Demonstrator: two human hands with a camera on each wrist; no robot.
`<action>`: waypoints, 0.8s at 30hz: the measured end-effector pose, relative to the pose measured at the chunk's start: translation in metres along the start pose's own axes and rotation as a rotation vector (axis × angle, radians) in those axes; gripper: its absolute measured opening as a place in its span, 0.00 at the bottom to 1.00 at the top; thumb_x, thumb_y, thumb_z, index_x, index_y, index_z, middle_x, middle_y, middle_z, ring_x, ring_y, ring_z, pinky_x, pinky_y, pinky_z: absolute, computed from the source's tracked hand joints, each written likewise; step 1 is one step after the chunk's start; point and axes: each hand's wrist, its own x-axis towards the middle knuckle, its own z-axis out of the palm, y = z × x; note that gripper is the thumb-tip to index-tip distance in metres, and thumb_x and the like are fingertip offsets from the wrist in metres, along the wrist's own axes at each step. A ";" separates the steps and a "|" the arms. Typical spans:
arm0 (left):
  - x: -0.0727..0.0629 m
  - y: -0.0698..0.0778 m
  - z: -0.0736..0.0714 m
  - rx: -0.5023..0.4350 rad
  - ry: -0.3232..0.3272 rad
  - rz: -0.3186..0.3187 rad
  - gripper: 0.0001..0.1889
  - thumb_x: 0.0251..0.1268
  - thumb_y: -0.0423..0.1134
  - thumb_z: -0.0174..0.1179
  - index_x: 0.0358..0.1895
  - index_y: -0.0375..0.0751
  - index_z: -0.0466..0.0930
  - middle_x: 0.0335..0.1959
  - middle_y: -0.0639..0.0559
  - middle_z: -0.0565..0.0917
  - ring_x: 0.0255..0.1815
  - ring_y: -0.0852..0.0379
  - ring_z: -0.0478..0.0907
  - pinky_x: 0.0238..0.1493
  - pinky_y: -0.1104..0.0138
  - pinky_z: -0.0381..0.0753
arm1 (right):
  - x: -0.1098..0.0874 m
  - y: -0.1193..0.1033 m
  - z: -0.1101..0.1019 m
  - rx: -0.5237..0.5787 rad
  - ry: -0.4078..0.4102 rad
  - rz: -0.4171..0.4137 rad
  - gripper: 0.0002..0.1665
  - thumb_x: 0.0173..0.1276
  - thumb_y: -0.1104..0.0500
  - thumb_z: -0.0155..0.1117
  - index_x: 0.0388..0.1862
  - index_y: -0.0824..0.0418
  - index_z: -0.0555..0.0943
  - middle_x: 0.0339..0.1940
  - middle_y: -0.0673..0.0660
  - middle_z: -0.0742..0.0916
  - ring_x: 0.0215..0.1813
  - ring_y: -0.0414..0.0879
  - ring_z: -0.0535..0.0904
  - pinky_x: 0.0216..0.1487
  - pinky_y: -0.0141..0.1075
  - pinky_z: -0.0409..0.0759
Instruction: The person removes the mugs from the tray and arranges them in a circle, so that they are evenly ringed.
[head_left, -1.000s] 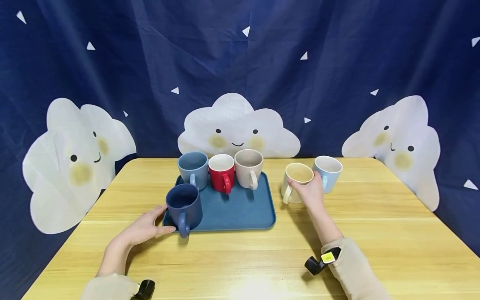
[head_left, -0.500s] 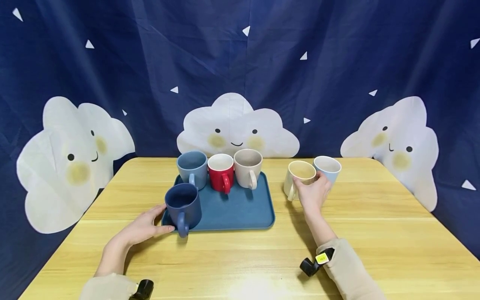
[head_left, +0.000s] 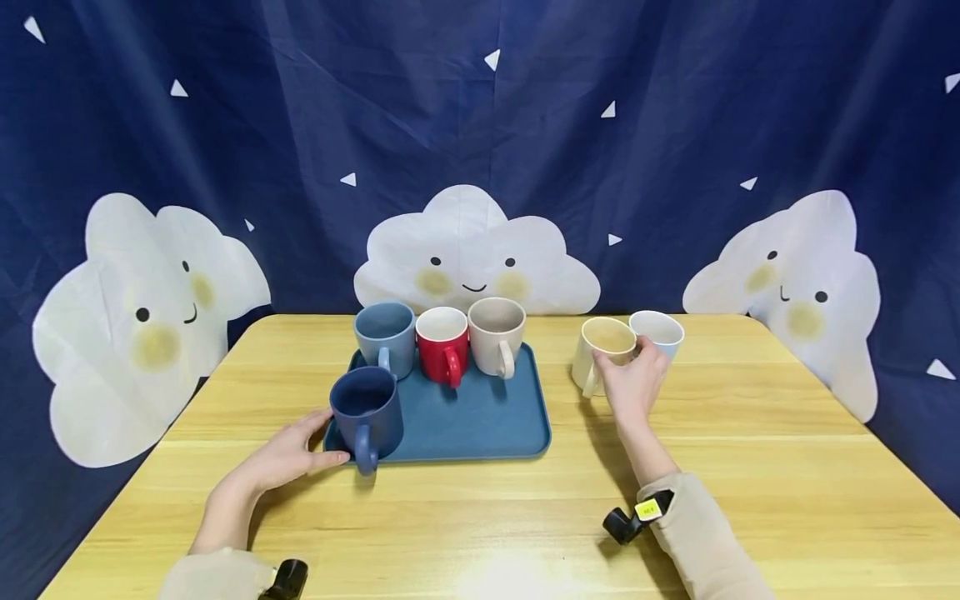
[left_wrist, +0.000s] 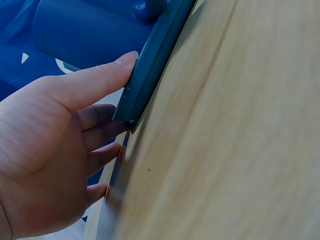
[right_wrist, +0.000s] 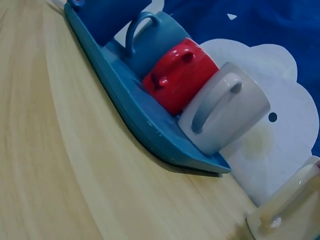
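Note:
My right hand (head_left: 633,379) holds a cream-yellow mug (head_left: 588,358) by its near right side, thumb at the front and fingers by the rim. That mug is upright, its handle toward me; only part of it shows in the right wrist view. Just behind the hand is a light blue mug (head_left: 660,327), partly hidden. My left hand (head_left: 285,454) grips the near left corner of a blue tray (head_left: 480,429), with the thumb on the front rim and the fingers along the left side. Beside it on the tray stands a dark blue mug (head_left: 369,412).
A grey-blue mug (head_left: 386,337), a red mug (head_left: 442,350) and a beige mug (head_left: 495,337) stand in a row along the tray's back, handles toward me. All this is on a wooden table (head_left: 465,525). A dark blue cloud-patterned curtain (head_left: 480,108) hangs behind.
My right hand has moved the cream-yellow mug slightly right and away from me, closer to the light blue mug. My left hand stays at the tray corner.

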 end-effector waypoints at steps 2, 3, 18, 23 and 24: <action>-0.001 -0.001 0.000 0.001 0.002 0.000 0.49 0.54 0.55 0.65 0.69 0.25 0.52 0.67 0.25 0.57 0.67 0.28 0.51 0.60 0.37 0.53 | 0.000 0.000 -0.001 0.005 -0.010 -0.009 0.37 0.47 0.59 0.73 0.54 0.74 0.70 0.48 0.69 0.72 0.54 0.60 0.64 0.56 0.49 0.63; -0.001 -0.001 0.000 0.002 0.004 0.000 0.49 0.54 0.55 0.65 0.69 0.25 0.52 0.67 0.25 0.57 0.67 0.28 0.51 0.60 0.37 0.53 | 0.000 -0.001 -0.001 0.009 -0.013 -0.012 0.37 0.48 0.59 0.73 0.54 0.74 0.70 0.48 0.69 0.72 0.54 0.60 0.64 0.55 0.49 0.63; -0.004 0.002 -0.001 0.041 0.016 -0.024 0.48 0.53 0.55 0.65 0.69 0.26 0.54 0.67 0.26 0.58 0.67 0.28 0.50 0.60 0.35 0.50 | -0.027 -0.050 -0.004 0.145 -0.254 -0.143 0.32 0.56 0.61 0.68 0.57 0.73 0.70 0.51 0.67 0.75 0.52 0.59 0.71 0.52 0.46 0.71; -0.002 0.002 -0.001 0.050 0.016 -0.017 0.48 0.53 0.56 0.65 0.69 0.27 0.54 0.66 0.27 0.58 0.67 0.29 0.52 0.60 0.37 0.53 | -0.054 -0.073 0.009 0.154 -0.436 -0.229 0.33 0.55 0.58 0.70 0.57 0.72 0.71 0.51 0.66 0.78 0.52 0.57 0.74 0.49 0.50 0.74; -0.001 0.002 -0.001 0.052 0.017 -0.016 0.49 0.53 0.56 0.65 0.69 0.27 0.54 0.67 0.27 0.58 0.67 0.29 0.52 0.61 0.37 0.53 | -0.059 -0.077 0.013 0.150 -0.455 -0.258 0.33 0.55 0.57 0.70 0.57 0.71 0.72 0.50 0.66 0.79 0.51 0.57 0.75 0.47 0.50 0.75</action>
